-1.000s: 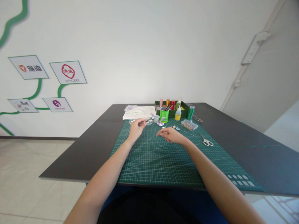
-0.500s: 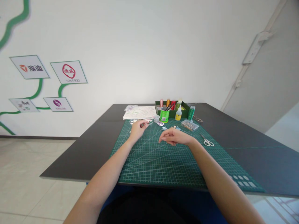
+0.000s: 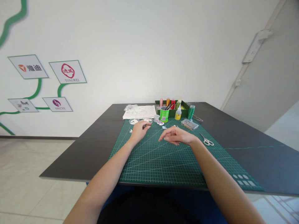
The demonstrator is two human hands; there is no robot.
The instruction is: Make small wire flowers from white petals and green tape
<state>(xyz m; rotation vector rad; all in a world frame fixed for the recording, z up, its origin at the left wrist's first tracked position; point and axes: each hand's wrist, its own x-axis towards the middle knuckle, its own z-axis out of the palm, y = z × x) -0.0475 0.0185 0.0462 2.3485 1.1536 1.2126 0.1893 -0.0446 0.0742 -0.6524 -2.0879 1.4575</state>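
Note:
My left hand [image 3: 139, 130] is over the far left part of the green cutting mat [image 3: 161, 161], thumb and fingers closed together in a pinch. Anything between them is too small to make out. Just beyond it are two shallow clear dishes, the left dish [image 3: 134, 121] and the right dish [image 3: 147, 120], holding small white pieces. To its right, my right hand [image 3: 176, 135] hovers with loosely bent fingers apart and nothing visible in them. Small shiny pieces [image 3: 164, 127] lie behind the right hand, partly hidden by it.
Behind the mat stand a green tin [image 3: 164, 115] with dark-handled tools, a glue bottle [image 3: 178, 114], a green tube [image 3: 191, 112] and a dark green box [image 3: 185, 110] of thread spools. White sheets [image 3: 142, 112] lie at back left. Scissors [image 3: 207, 142] and a clear case [image 3: 189, 124] lie right.
My left hand has drawn slightly back toward me and right, uncovering more of the dishes and small white bits on the mat. My right hand has barely moved, its fingers shifting a little.

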